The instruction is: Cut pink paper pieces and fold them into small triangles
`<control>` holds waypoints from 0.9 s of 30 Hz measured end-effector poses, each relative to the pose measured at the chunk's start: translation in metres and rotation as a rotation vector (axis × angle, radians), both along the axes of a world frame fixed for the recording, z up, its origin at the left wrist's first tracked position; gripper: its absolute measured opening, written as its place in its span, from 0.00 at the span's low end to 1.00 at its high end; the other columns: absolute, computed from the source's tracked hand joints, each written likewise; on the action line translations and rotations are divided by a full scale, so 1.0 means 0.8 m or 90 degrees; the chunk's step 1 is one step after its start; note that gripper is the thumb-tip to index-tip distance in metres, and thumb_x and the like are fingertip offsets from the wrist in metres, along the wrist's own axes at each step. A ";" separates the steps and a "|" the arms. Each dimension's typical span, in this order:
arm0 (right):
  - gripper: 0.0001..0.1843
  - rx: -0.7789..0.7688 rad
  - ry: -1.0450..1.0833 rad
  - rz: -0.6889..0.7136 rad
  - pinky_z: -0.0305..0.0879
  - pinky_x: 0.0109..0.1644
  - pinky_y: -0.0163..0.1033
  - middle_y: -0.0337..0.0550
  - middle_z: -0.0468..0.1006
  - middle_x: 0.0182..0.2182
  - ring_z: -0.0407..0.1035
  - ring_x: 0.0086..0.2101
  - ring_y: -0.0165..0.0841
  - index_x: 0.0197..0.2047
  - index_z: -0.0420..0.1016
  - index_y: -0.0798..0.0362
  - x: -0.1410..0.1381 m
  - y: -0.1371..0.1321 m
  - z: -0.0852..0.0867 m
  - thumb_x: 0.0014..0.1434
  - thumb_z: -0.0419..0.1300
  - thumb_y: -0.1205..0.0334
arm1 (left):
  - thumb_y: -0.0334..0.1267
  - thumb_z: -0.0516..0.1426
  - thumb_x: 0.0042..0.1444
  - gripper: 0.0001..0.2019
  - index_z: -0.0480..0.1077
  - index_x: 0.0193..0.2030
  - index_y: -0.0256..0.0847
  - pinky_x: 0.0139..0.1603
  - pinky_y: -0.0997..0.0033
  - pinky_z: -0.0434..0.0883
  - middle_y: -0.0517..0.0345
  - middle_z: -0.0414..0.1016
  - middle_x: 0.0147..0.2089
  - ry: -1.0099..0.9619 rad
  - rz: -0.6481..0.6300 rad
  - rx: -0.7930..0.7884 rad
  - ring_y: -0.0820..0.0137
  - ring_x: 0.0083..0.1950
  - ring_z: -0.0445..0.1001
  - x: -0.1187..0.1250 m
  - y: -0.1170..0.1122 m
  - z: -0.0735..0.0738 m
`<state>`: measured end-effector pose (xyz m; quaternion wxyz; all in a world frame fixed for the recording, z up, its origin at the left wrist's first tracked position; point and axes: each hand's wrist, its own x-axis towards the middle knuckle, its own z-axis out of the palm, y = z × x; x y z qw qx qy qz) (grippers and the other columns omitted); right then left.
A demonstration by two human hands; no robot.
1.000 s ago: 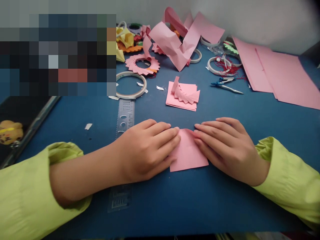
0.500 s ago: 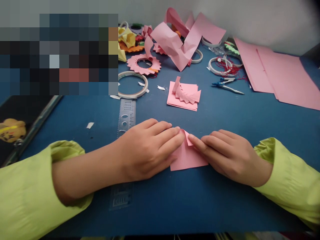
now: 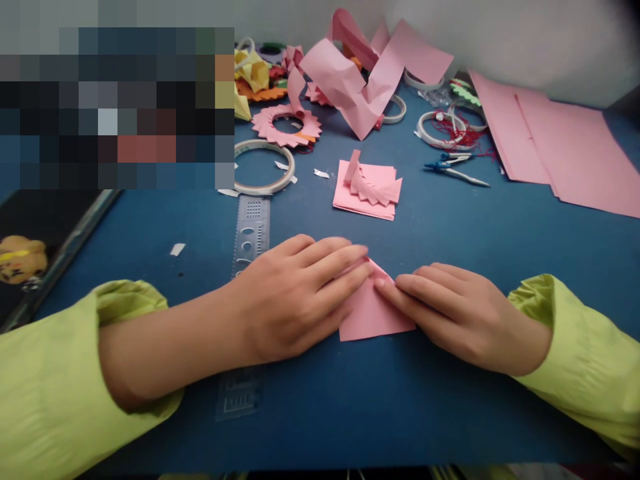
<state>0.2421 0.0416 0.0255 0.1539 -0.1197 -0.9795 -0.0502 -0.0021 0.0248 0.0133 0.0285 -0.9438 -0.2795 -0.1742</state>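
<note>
Hands: since the last frame, the right hand's leading fingertip is pressing slightly lower, and the left hand's fingertips are reaching farther across the fold.
Left fingers: lying nearly straight and close together, they are holding the sheet down; whether they are pinching I cannot tell.
Right fingers: they are bunching at the fold; their undersides are hiding, so I cannot tell if they are gripping.
Pink sheet: I am seeing it lying right of the ruler, under both hands.
Crooked crease: I am judging that if the left fingers are slipping while the right is pressing, the sheet is twisting and its edges are misaligning.
Ruler marks: they are showing too small for me to read.
Tape roll: sitting just beyond the ruler, it is showing no legible label.
</note>
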 end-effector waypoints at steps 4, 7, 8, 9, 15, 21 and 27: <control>0.15 0.009 -0.003 0.004 0.66 0.30 0.43 0.54 0.77 0.33 0.68 0.31 0.38 0.50 0.67 0.72 0.002 0.000 -0.002 0.62 0.48 0.76 | 0.36 0.44 0.67 0.21 0.57 0.64 0.33 0.55 0.58 0.61 0.50 0.57 0.68 0.033 0.012 -0.080 0.61 0.68 0.57 -0.001 0.000 -0.001; 0.17 0.019 0.011 -0.029 0.68 0.32 0.44 0.54 0.77 0.34 0.68 0.32 0.38 0.53 0.66 0.71 0.005 0.000 -0.007 0.60 0.53 0.75 | 0.37 0.43 0.68 0.20 0.58 0.63 0.34 0.55 0.58 0.59 0.53 0.60 0.66 0.025 0.004 -0.098 0.63 0.67 0.59 -0.002 0.000 -0.003; 0.18 0.024 0.015 -0.035 0.68 0.32 0.44 0.54 0.77 0.34 0.68 0.32 0.38 0.53 0.66 0.71 0.006 0.000 -0.008 0.59 0.55 0.75 | 0.37 0.43 0.68 0.19 0.59 0.62 0.34 0.55 0.58 0.58 0.53 0.61 0.66 0.018 0.003 -0.096 0.63 0.66 0.60 -0.002 0.000 -0.004; 0.19 0.028 0.018 -0.037 0.68 0.32 0.44 0.54 0.77 0.34 0.68 0.32 0.38 0.53 0.67 0.71 0.006 0.000 -0.009 0.58 0.56 0.75 | 0.37 0.43 0.68 0.19 0.59 0.62 0.34 0.55 0.58 0.58 0.52 0.61 0.66 0.014 0.003 -0.093 0.63 0.66 0.60 -0.002 0.000 -0.004; 0.13 0.023 0.035 -0.016 0.68 0.31 0.45 0.57 0.77 0.35 0.68 0.32 0.40 0.46 0.72 0.71 0.005 -0.001 -0.007 0.57 0.58 0.75 | 0.36 0.44 0.67 0.19 0.60 0.61 0.33 0.54 0.58 0.60 0.50 0.62 0.65 0.021 -0.003 -0.078 0.61 0.65 0.62 -0.002 0.000 -0.003; 0.10 0.014 0.041 -0.016 0.68 0.29 0.45 0.58 0.78 0.36 0.68 0.31 0.40 0.42 0.75 0.70 0.002 -0.001 -0.004 0.58 0.58 0.74 | 0.37 0.44 0.67 0.20 0.59 0.62 0.33 0.54 0.57 0.61 0.51 0.61 0.66 0.040 -0.002 -0.080 0.61 0.66 0.61 -0.002 -0.001 -0.002; 0.09 0.018 0.040 -0.021 0.68 0.31 0.45 0.57 0.77 0.36 0.68 0.32 0.39 0.42 0.74 0.69 0.002 0.000 -0.006 0.58 0.58 0.74 | 0.36 0.44 0.67 0.20 0.60 0.62 0.32 0.53 0.56 0.62 0.49 0.61 0.65 0.036 -0.003 -0.070 0.59 0.66 0.61 -0.001 0.000 -0.002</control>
